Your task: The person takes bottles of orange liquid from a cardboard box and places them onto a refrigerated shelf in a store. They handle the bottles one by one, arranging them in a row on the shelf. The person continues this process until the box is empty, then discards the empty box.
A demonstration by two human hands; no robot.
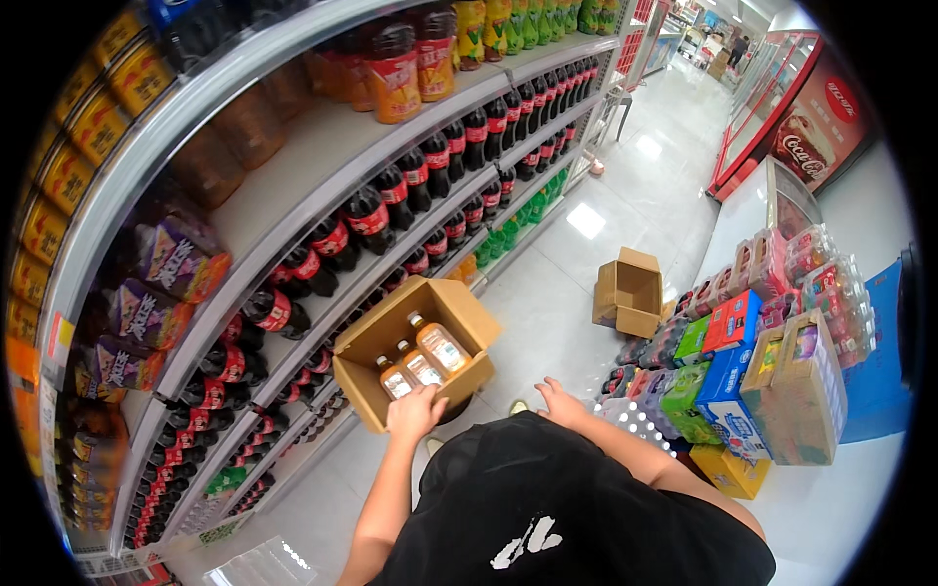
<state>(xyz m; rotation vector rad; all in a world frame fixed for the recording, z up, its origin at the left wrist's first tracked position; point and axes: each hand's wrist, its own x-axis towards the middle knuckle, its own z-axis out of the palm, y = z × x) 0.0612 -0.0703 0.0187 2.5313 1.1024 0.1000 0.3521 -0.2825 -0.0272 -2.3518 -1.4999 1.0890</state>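
Observation:
An open cardboard box (374,329) stands in front of the shelves, on a dark round support only partly seen. Inside it, toward the near side, are three capped bottles of orange-brown drink (442,347) with pale labels. My left hand (416,412) is at the box's near edge, beside the bottles; whether its fingers grip anything cannot be made out. My right hand (558,403) is held apart from the box, above the floor, fingers spread and nothing in it.
Shelves (322,176) of cola and other drinks curve along the left. An open, empty-looking carton (629,293) sits on the tiled floor. Stacked drink packs and a taped carton (799,395) line the right, below a red-framed cooler (762,110). A person (739,50) is far down the aisle.

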